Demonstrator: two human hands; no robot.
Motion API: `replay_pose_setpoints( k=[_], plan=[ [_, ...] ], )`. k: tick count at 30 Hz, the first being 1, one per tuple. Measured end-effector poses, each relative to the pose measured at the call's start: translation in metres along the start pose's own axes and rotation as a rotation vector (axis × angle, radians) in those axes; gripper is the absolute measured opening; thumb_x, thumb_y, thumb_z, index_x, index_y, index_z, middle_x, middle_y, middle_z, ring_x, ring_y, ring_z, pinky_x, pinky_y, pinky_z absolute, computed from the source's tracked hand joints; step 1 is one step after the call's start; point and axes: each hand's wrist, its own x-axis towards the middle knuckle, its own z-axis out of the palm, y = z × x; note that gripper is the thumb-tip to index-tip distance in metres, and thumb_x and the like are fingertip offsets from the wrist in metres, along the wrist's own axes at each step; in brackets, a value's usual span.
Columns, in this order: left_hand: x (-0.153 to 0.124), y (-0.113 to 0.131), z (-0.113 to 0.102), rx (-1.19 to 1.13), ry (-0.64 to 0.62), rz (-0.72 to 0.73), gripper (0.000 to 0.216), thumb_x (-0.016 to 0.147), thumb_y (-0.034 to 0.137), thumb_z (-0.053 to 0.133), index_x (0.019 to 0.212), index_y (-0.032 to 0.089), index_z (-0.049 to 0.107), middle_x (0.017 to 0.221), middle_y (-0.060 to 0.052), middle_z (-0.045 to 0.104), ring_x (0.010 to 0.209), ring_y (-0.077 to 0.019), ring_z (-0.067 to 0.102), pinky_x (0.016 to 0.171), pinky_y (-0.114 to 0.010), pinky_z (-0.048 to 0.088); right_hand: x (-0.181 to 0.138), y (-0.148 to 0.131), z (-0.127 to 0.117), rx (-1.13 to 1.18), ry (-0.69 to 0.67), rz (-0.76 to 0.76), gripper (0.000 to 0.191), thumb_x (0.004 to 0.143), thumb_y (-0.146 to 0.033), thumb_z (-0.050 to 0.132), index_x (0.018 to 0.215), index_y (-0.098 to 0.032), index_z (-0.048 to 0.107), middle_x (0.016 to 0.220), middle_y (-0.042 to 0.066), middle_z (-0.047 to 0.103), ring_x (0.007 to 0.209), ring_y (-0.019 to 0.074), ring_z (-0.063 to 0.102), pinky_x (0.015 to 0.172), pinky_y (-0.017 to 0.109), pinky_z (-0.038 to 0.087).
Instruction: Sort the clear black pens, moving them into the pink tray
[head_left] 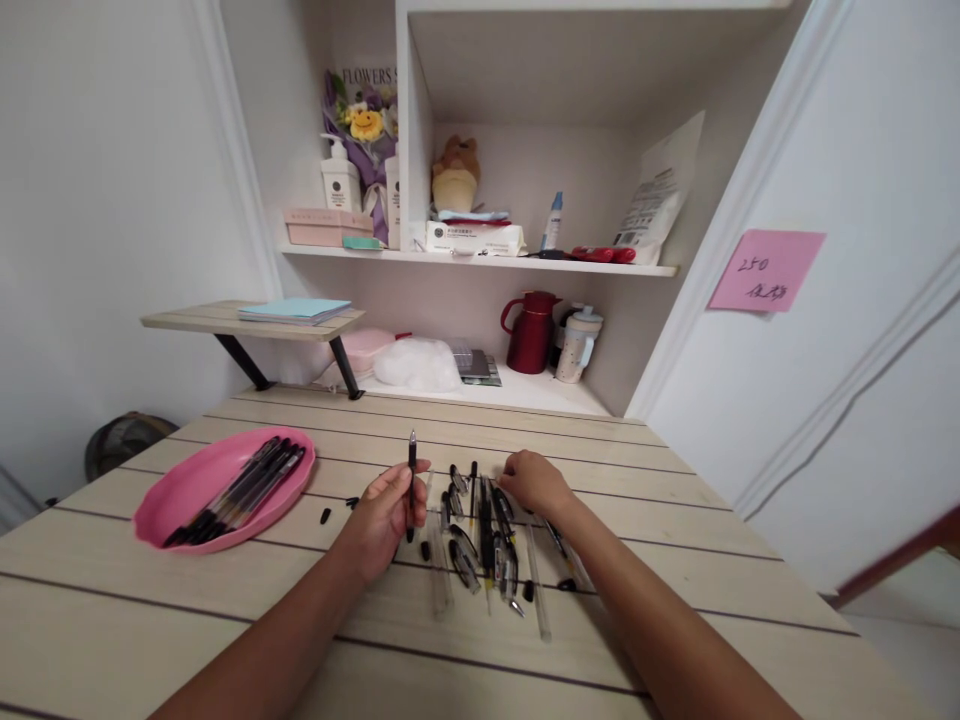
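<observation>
My left hand (384,520) pinches a black pen grip section (412,465) upright, with its silver tip pointing up. To its right lies a loose pile of pen parts (484,535): black caps, clear tubes, refills and metal tips. My right hand (536,483) is at the far right side of this pile, its fingers curled down; what they hold, if anything, is hidden. A clear tube (538,585) lies below the right hand. A small black piece (325,516) sits left of my left hand. Several black pens (244,490) rest together in a pink tray (154,505).
A small raised shelf (202,316) carrying blue paper (296,310) stands at the back left. Behind the slatted table are a red jug (532,335), a pale cup (577,345) and a white plastic bag (416,365). Above them runs a loaded shelf (600,267).
</observation>
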Motion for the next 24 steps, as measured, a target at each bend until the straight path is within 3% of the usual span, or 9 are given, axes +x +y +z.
replay_pose_setpoints(
  k=[9, 24],
  plan=[
    [0.000, -0.003, 0.001, 0.089, -0.022, -0.013, 0.032, 0.076, 0.029, 0.055, 0.104, 0.014, 0.056, 0.062, -0.001, 0.054, 0.048, -0.0079, 0.046, 0.046, -0.020, 0.035, -0.007, -0.002, 0.000, -0.026, -0.093, 0.008, 0.024, 0.060, -0.029, 0.058, 0.077, -0.016, 0.067, 0.082, 0.011, 0.067, 0.075, 0.0229, 0.061, 0.057, 0.026, 0.039],
    [-0.005, -0.008, 0.003, 0.313, -0.088, -0.031, 0.028, 0.077, 0.035, 0.051, 0.095, 0.014, 0.058, 0.062, 0.001, 0.053, 0.045, -0.0067, 0.046, 0.043, -0.018, 0.031, -0.007, -0.001, 0.007, 0.122, -0.010, -0.034, 0.014, 0.058, -0.017, 0.057, 0.068, -0.015, 0.067, 0.076, 0.011, 0.067, 0.073, 0.0201, 0.060, 0.058, 0.024, 0.037]
  ],
)
